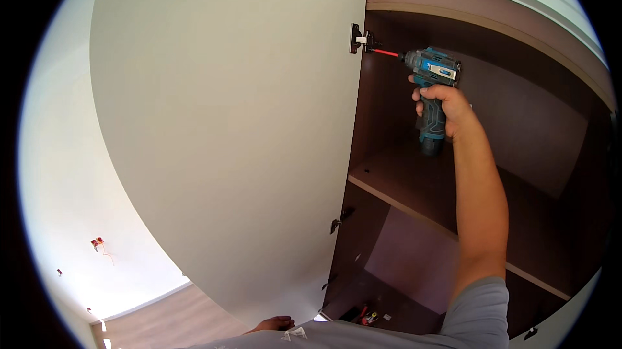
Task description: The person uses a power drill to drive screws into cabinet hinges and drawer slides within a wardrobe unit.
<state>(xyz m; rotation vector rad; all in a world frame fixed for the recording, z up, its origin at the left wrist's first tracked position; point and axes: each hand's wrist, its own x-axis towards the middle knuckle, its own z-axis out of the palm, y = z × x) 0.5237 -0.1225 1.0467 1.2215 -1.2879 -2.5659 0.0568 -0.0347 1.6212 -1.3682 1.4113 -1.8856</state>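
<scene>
My right hand (447,101) is closed round the grip of a teal and black cordless impact driver (439,67), its index finger by the trigger. From the chuck a long red screwdriver bit (386,53) points left to the upper cabinet hinge (367,39). That hinge joins the large pale door (227,122), which stands swung out, to the dark side panel. At the lower edge, my left hand (278,323) is low in front of the door, partly hidden by my shirt. Its visible fingers look loosely stretched out, with nothing seen in them.
A brown shelf (414,203) crosses the cabinet below the driver. More hinges, including a middle hinge (335,226), line the door's edge. Small red and yellow tools (368,316) lie at the cabinet's bottom. Loose wires (98,244) stick out of the white wall at left.
</scene>
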